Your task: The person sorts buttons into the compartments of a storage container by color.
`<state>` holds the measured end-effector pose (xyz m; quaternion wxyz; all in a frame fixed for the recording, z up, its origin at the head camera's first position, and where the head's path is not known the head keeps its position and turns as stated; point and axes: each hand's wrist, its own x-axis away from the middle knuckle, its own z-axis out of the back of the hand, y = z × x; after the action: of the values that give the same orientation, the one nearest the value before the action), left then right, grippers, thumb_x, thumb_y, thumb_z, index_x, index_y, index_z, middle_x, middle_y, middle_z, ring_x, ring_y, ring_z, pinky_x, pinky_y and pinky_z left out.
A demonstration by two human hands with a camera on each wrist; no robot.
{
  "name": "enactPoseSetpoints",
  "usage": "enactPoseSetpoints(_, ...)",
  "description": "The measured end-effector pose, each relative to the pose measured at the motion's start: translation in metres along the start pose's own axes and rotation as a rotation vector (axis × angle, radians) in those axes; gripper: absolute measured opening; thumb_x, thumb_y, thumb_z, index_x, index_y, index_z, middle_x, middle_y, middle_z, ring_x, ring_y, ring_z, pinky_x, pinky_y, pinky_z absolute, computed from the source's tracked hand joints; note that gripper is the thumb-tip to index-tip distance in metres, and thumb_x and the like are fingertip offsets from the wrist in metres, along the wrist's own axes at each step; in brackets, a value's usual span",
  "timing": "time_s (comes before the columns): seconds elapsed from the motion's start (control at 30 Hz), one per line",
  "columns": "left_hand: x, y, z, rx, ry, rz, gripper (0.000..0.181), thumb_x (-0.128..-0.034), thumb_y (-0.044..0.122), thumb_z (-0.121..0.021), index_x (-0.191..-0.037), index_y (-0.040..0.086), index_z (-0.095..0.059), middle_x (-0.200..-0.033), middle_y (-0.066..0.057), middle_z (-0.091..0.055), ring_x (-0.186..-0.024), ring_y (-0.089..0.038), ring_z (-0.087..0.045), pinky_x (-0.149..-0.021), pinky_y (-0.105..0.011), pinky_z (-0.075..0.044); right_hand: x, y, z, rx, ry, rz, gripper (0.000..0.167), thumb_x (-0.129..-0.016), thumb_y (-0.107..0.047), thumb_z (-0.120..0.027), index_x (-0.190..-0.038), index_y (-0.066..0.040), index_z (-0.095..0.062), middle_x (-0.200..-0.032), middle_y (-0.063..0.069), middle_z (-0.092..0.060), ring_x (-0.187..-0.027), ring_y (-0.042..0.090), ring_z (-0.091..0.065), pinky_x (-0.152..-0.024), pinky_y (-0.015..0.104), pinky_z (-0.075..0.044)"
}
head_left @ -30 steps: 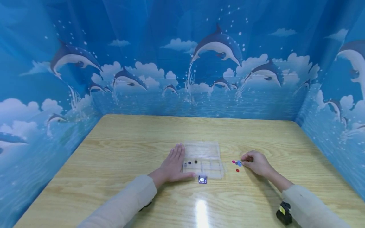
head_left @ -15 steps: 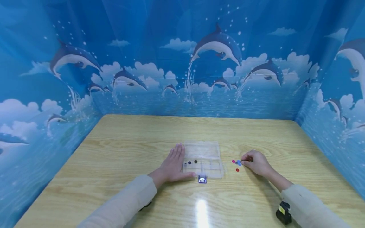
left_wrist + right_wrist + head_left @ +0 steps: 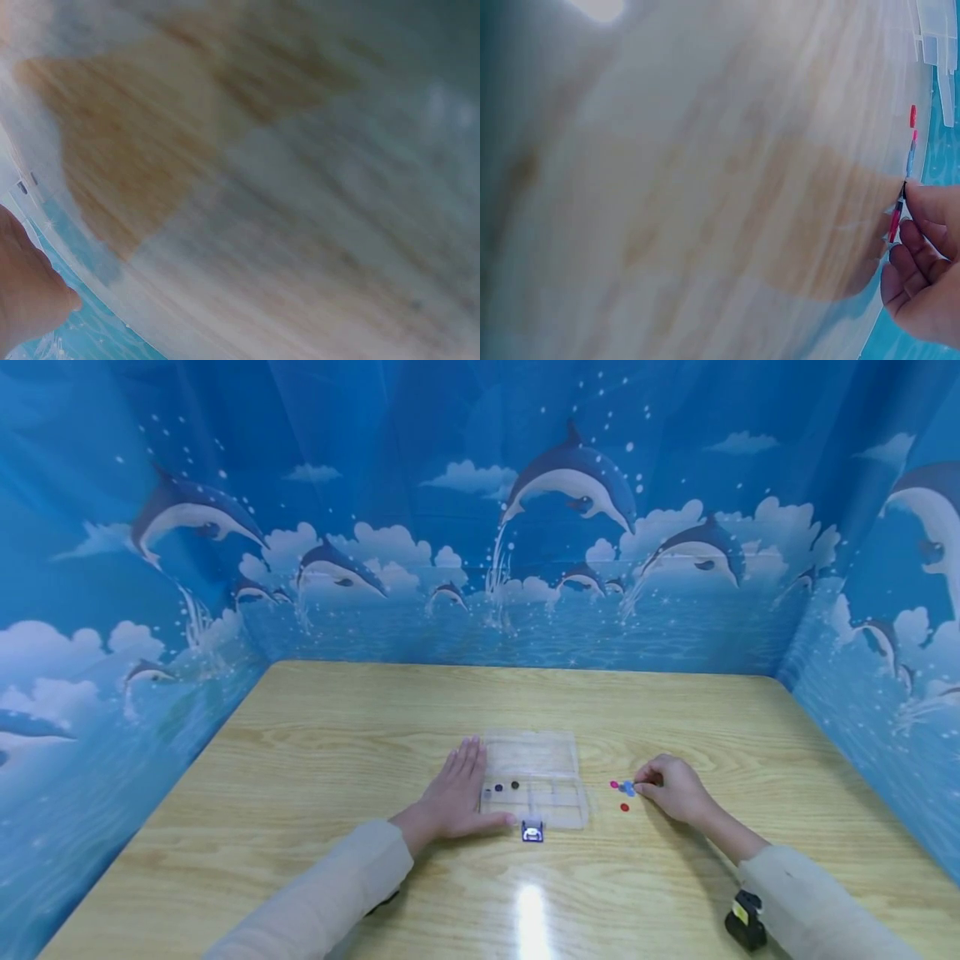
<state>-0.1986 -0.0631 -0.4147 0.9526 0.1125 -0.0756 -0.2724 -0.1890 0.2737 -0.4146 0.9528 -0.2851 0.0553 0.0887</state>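
A clear plastic compartment box point(image 3: 558, 802) lies on the table with its lid point(image 3: 531, 753) folded back flat. Several small dark discs, button-like, such as this one point(image 3: 515, 785), sit in its left compartments. My left hand point(image 3: 453, 793) lies flat with straight fingers along the box's left edge, the thumb reaching to its front. To the right, my right hand point(image 3: 675, 789) has curled fingers, thumb and index pinching what looks like a small dark button point(image 3: 905, 189). Blue buttons point(image 3: 628, 789) lie at those fingertips, with a pink one point(image 3: 614, 785) and a red one point(image 3: 625, 807) near.
A small square piece with a dark blue outline point(image 3: 532, 832) is at the box's front edge. The wooden table point(image 3: 360, 710) is enclosed by a blue dolphin-print curtain point(image 3: 420, 610). A black device point(image 3: 746, 920) hangs at the right wrist.
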Motion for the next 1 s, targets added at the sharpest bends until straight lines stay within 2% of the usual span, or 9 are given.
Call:
enactPoseSetpoints(0.3, -0.0002, 0.0001, 0.0002, -0.004, -0.001, 0.004, 0.106, -0.0817, 0.071, -0.043, -0.147, -0.003, -0.004, -0.155, -0.021, 0.004, -0.144, -0.033, 0.003, -0.119, -0.043, -0.007, -0.0010, -0.0001, 0.0009, 0.017, -0.005, 0.007, 0.005, -0.079, 0.000, -0.067, -0.076, -0.001, -0.064, -0.077, 0.006, -0.059, -0.071, 0.013, -0.050, -0.060, 0.021, -0.041)
enactPoseSetpoints(0.5, 0.0004, 0.0013, 0.0016, 0.002, 0.001, 0.003, 0.106, -0.0817, 0.070, -0.044, -0.147, -0.003, -0.005, -0.155, -0.021, 0.003, -0.144, -0.033, 0.002, -0.119, -0.043, -0.008, 0.0008, -0.0004, 0.0022, 0.005, -0.001, -0.014, 0.005, -0.080, -0.002, -0.067, -0.076, -0.002, -0.064, -0.077, 0.005, -0.060, -0.072, 0.013, -0.051, -0.063, 0.022, -0.042)
enactPoseSetpoints(0.8, 0.0004, 0.0024, 0.0023, -0.013, 0.004, 0.004, 0.106, -0.0819, 0.070, -0.045, -0.147, -0.004, -0.006, -0.155, -0.022, 0.001, -0.144, -0.034, 0.000, -0.118, -0.043, -0.009, 0.0019, 0.0003, 0.0059, -0.036, -0.028, -0.090, 0.008, -0.086, -0.007, -0.062, -0.083, 0.000, -0.064, -0.083, 0.009, -0.062, -0.076, 0.016, -0.054, -0.066, 0.027, -0.044)
enactPoseSetpoints(1.0, 0.0002, 0.0032, 0.0025, -0.019, 0.008, 0.006, 0.106, -0.0819, 0.068, -0.047, -0.146, -0.006, -0.008, -0.154, -0.023, 0.000, -0.144, -0.034, -0.001, -0.118, -0.043, -0.010, 0.0020, -0.0008, 0.0076, -0.074, -0.044, -0.137, 0.011, -0.089, -0.007, -0.057, -0.089, 0.002, -0.064, -0.087, 0.011, -0.063, -0.078, 0.016, -0.055, -0.066, 0.026, -0.046)
